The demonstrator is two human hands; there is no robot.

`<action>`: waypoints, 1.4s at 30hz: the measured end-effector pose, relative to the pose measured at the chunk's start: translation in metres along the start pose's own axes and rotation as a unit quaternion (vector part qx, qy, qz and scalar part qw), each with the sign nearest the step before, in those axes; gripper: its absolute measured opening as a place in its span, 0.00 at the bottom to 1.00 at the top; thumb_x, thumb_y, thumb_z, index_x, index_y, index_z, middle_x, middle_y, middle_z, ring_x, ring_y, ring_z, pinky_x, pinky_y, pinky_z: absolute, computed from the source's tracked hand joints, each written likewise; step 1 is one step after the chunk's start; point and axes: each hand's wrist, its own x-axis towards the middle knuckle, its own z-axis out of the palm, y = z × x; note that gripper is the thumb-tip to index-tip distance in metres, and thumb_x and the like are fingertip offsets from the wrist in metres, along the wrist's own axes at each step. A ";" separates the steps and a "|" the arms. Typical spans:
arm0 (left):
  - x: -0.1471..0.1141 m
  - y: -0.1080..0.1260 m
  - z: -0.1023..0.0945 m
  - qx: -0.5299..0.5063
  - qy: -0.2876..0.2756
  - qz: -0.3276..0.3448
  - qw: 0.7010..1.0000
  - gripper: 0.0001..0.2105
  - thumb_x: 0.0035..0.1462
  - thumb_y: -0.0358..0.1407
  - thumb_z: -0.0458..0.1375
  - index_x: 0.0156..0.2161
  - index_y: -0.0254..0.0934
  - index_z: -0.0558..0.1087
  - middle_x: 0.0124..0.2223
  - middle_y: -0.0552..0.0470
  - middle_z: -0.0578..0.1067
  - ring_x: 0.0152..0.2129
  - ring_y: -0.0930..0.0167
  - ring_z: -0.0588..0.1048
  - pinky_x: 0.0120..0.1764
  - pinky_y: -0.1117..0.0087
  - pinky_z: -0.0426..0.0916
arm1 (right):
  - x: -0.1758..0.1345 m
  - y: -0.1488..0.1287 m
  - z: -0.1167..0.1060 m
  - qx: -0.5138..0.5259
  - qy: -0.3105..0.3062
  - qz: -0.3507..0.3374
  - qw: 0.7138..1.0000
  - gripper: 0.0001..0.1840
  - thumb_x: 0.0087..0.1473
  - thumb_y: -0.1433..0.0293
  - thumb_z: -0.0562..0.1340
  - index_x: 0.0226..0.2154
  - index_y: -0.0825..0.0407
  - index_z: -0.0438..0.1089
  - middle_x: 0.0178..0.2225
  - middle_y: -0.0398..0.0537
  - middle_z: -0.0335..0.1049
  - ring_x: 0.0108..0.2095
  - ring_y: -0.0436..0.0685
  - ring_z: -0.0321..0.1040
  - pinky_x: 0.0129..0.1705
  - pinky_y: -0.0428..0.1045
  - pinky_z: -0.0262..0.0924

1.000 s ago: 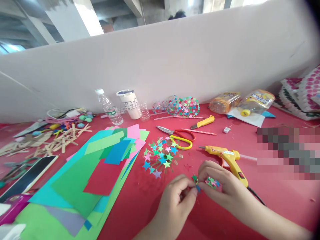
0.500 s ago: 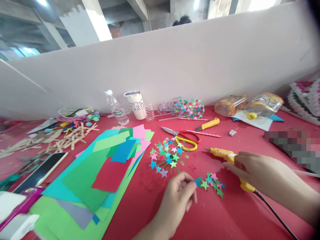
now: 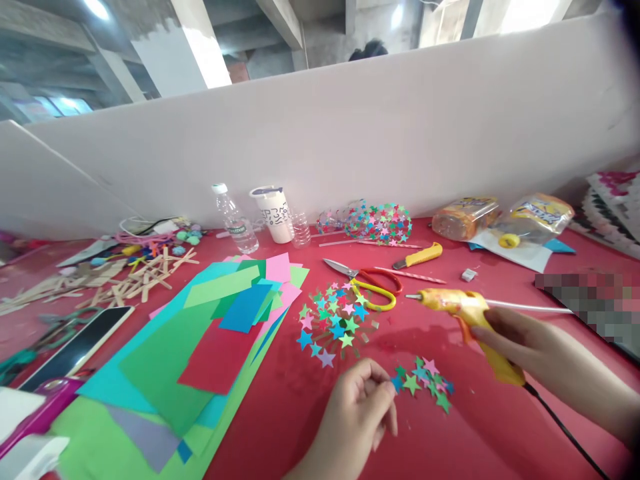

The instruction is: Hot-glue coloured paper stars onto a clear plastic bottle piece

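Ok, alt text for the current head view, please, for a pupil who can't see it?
A right hand grips a yellow glue gun over a red table; the left hand, fingers curled, is beside a small pile of colourful stars. Beyond are scissors and a second star cluster, with coloured sheets to the left.

Bright diffuse light, glaring ceiling lamp, soft shadows on red table, pixelation at right
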 end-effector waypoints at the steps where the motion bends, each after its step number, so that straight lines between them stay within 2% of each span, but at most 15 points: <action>1: 0.000 0.001 0.000 -0.003 0.005 0.000 1.000 0.07 0.58 0.37 0.50 0.30 0.37 0.61 0.18 0.60 0.66 0.09 0.83 0.53 0.15 0.77 0.44 | -0.003 -0.004 -0.003 0.074 -0.037 0.010 0.996 0.24 0.50 0.46 0.58 0.30 0.50 0.70 0.25 0.45 0.70 0.24 0.55 0.66 0.24 0.46 0.59; 3: -0.001 0.001 0.001 -0.010 0.012 -0.005 1.000 0.07 0.57 0.38 0.50 0.30 0.37 0.61 0.18 0.60 0.67 0.09 0.83 0.53 0.15 0.77 0.44 | -0.009 -0.010 -0.007 0.213 -0.103 0.052 0.970 0.23 0.51 0.49 0.61 0.39 0.49 0.70 0.31 0.47 0.72 0.31 0.56 0.68 0.31 0.46 0.62; 5: -0.001 0.001 0.002 -0.015 0.018 -0.010 1.000 0.07 0.57 0.39 0.50 0.31 0.37 0.60 0.18 0.60 0.67 0.09 0.83 0.53 0.15 0.77 0.43 | -0.016 -0.015 -0.008 0.289 -0.132 0.099 0.943 0.22 0.49 0.53 0.66 0.42 0.48 0.69 0.33 0.46 0.71 0.33 0.56 0.68 0.33 0.46 0.62; 7: 0.000 0.000 0.001 -0.013 0.026 -0.012 0.999 0.08 0.57 0.39 0.50 0.30 0.38 0.60 0.19 0.59 0.67 0.09 0.83 0.54 0.15 0.77 0.43 | -0.024 -0.018 -0.004 0.300 -0.148 0.132 0.933 0.19 0.46 0.55 0.68 0.38 0.49 0.71 0.31 0.44 0.70 0.30 0.54 0.66 0.29 0.45 0.60; 10: 0.000 -0.001 0.000 -0.004 0.042 -0.016 0.999 0.08 0.57 0.38 0.50 0.29 0.38 0.60 0.19 0.59 0.68 0.09 0.84 0.54 0.15 0.77 0.43 | -0.033 -0.019 0.007 0.296 -0.171 0.147 0.928 0.17 0.43 0.57 0.69 0.33 0.50 0.71 0.27 0.42 0.69 0.25 0.51 0.62 0.26 0.44 0.56; 13: 0.001 -0.002 0.000 -0.001 0.054 -0.017 0.998 0.07 0.59 0.38 0.49 0.31 0.38 0.60 0.21 0.59 0.69 0.08 0.84 0.54 0.15 0.77 0.43 | -0.039 -0.021 0.013 0.317 -0.222 0.141 0.911 0.17 0.46 0.56 0.65 0.35 0.50 0.70 0.22 0.40 0.68 0.21 0.50 0.60 0.24 0.45 0.54; 15: 0.001 -0.002 0.000 0.005 0.063 -0.009 0.998 0.07 0.59 0.38 0.49 0.32 0.38 0.60 0.23 0.59 0.69 0.08 0.84 0.54 0.14 0.78 0.44 | -0.040 -0.025 0.013 0.313 -0.238 0.138 0.909 0.18 0.48 0.53 0.63 0.32 0.51 0.70 0.19 0.39 0.65 0.19 0.48 0.58 0.23 0.44 0.52; 19: 0.002 -0.002 0.001 0.020 0.077 0.002 0.997 0.08 0.60 0.40 0.49 0.31 0.38 0.59 0.23 0.59 0.69 0.08 0.84 0.55 0.14 0.79 0.44 | -0.045 -0.035 0.012 0.263 -0.218 0.151 0.927 0.26 0.45 0.45 0.62 0.25 0.53 0.72 0.14 0.38 0.62 0.16 0.47 0.56 0.20 0.43 0.50; 21: 0.002 -0.002 0.002 0.021 0.077 -0.003 0.997 0.09 0.59 0.40 0.49 0.31 0.39 0.58 0.23 0.59 0.69 0.08 0.84 0.56 0.13 0.79 0.44 | -0.049 -0.038 0.015 0.232 -0.187 0.142 0.944 0.26 0.41 0.44 0.64 0.24 0.51 0.74 0.16 0.41 0.66 0.17 0.50 0.60 0.20 0.44 0.55; 23: 0.002 -0.002 0.001 0.020 0.077 -0.010 0.997 0.09 0.59 0.40 0.49 0.30 0.39 0.58 0.23 0.60 0.69 0.08 0.84 0.56 0.13 0.79 0.44 | -0.053 -0.038 0.020 0.214 -0.136 0.098 0.962 0.23 0.41 0.46 0.66 0.26 0.49 0.76 0.21 0.45 0.73 0.24 0.56 0.68 0.29 0.47 0.65; 25: 0.002 -0.003 0.001 0.018 0.078 -0.017 0.997 0.09 0.59 0.40 0.49 0.30 0.39 0.58 0.23 0.59 0.69 0.08 0.84 0.55 0.13 0.80 0.44 | -0.056 -0.036 0.026 0.207 -0.113 0.047 0.971 0.21 0.42 0.49 0.65 0.31 0.47 0.78 0.29 0.46 0.77 0.34 0.62 0.72 0.40 0.51 0.68; 27: 0.002 -0.003 0.001 0.017 0.079 -0.022 0.997 0.09 0.59 0.40 0.49 0.31 0.39 0.58 0.23 0.59 0.69 0.08 0.84 0.55 0.13 0.80 0.44 | -0.055 -0.030 0.031 0.189 -0.135 0.013 0.973 0.21 0.44 0.50 0.64 0.36 0.45 0.78 0.33 0.47 0.79 0.38 0.66 0.73 0.44 0.52 0.68; 31: 0.001 -0.002 0.001 0.021 0.080 -0.019 0.996 0.09 0.59 0.40 0.49 0.31 0.39 0.58 0.23 0.60 0.69 0.09 0.84 0.55 0.13 0.80 0.44 | -0.049 -0.017 0.035 0.147 -0.161 -0.030 0.975 0.21 0.47 0.53 0.63 0.41 0.44 0.77 0.34 0.46 0.80 0.36 0.65 0.75 0.39 0.51 0.71; 35: -0.001 -0.002 0.003 0.017 0.077 -0.016 0.997 0.09 0.60 0.40 0.49 0.31 0.39 0.58 0.23 0.59 0.69 0.09 0.84 0.56 0.14 0.80 0.44 | -0.050 -0.017 0.035 0.164 -0.177 -0.032 0.970 0.23 0.48 0.52 0.62 0.46 0.43 0.75 0.34 0.46 0.80 0.34 0.64 0.75 0.38 0.51 0.72; 42: -0.001 0.000 0.002 0.012 0.080 -0.017 0.997 0.08 0.61 0.39 0.49 0.31 0.39 0.58 0.23 0.60 0.69 0.09 0.84 0.55 0.15 0.79 0.44 | -0.058 -0.045 0.032 0.213 -0.119 0.028 0.969 0.20 0.45 0.52 0.66 0.40 0.42 0.78 0.32 0.44 0.80 0.35 0.64 0.75 0.43 0.52 0.70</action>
